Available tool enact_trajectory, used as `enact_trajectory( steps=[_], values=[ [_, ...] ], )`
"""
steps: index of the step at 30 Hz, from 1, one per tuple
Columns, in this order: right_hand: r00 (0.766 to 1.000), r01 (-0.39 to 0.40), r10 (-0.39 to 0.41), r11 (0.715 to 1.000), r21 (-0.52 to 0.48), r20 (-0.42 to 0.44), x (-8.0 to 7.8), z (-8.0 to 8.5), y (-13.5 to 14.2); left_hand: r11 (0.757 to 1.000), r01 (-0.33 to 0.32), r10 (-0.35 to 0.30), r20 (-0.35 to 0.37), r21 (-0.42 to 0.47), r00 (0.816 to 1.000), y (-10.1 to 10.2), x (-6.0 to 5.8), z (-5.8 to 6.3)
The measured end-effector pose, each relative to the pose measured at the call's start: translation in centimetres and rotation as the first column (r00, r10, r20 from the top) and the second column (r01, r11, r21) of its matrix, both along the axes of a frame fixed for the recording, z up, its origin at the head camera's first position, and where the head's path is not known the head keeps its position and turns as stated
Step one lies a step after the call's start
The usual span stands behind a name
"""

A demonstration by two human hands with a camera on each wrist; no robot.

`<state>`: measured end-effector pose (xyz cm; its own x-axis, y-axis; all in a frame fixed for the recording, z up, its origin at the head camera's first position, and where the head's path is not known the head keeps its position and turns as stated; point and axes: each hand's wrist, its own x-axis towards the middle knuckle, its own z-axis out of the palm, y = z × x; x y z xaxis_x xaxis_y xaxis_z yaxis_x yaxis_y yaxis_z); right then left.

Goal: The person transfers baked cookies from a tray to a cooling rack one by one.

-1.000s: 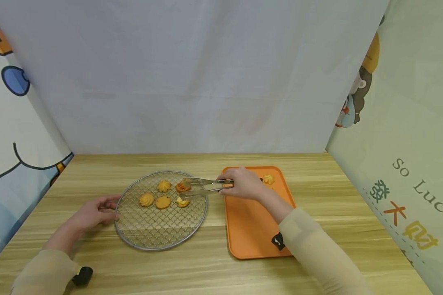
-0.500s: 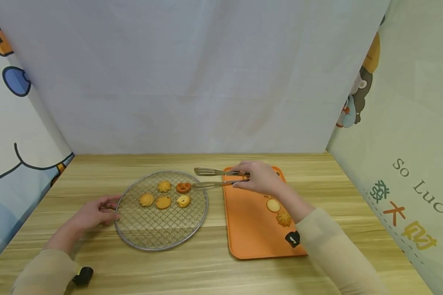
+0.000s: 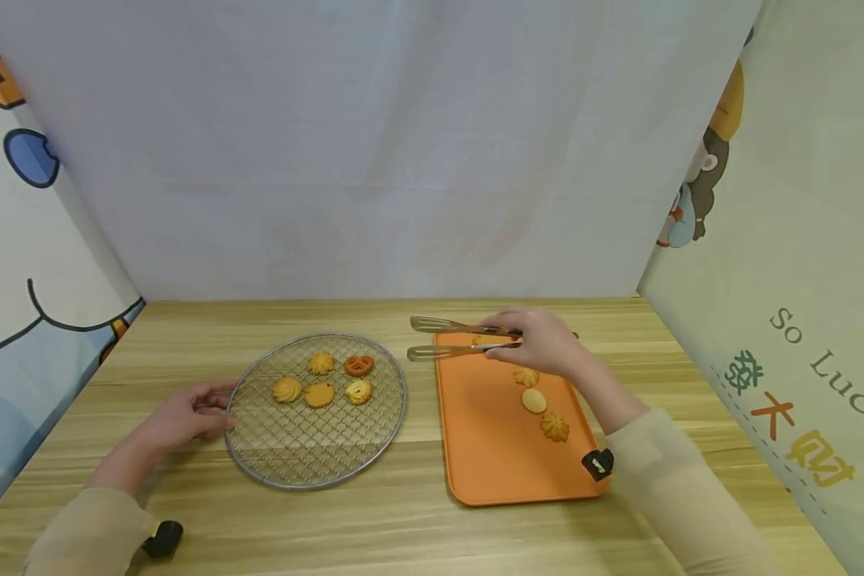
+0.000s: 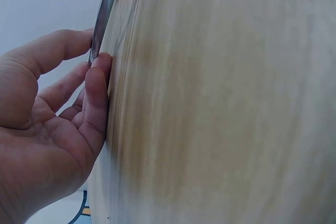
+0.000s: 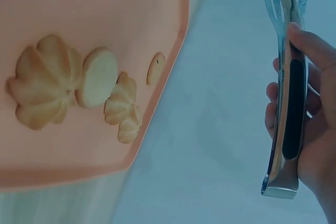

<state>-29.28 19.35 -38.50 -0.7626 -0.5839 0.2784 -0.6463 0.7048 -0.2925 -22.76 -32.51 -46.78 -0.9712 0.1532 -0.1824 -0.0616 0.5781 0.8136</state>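
Observation:
A round wire rack [image 3: 295, 448] lies on the left of the table, and my left hand [image 3: 180, 416] pinches its rim between thumb and fingers. On the rack are a pretzel-shaped cookie [image 3: 358, 366], a pale-centred cookie [image 3: 358, 391], a round cookie [image 3: 319, 394], a swirl cookie [image 3: 286, 390] and a flower-shaped cookie [image 3: 321, 363]. My right hand [image 3: 543, 340] holds metal tongs [image 3: 450, 325] above the back of the orange tray [image 3: 486, 448]. Their tips point left, stand apart and have nothing between them.
On the tray's right side lie a large flower cookie [image 3: 554, 427], a pale oval cookie [image 3: 534, 401] and a smaller flower cookie [image 3: 526, 376]. Another cookie is partly hidden behind the tongs. A white curtain [image 3: 389, 160] closes off the table's back edge.
My right hand and the tongs have moved right and back, from over the rack to over the tray. The pale-centred and pretzel cookies on the rack are uncovered. My left hand has stayed put.

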Motion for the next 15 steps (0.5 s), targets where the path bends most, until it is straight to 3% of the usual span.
enact_trajectory(
  steps=[6, 15],
  values=[
    [0.999, 0.022, -0.023, 1.0, -0.015, -0.03, -0.5, -0.7, 1.8, 1.0, -0.002, 0.002, -0.015, -0.008, 1.0, 0.0, -0.1, -0.1],
    [0.996, 0.087, -0.087, 0.996, -0.028, -0.008, -1.4, -2.1, 4.2, 1.0, 0.004, -0.005, -0.021, -0.009, 1.0, 0.0, -0.1, -0.1]
  ],
)
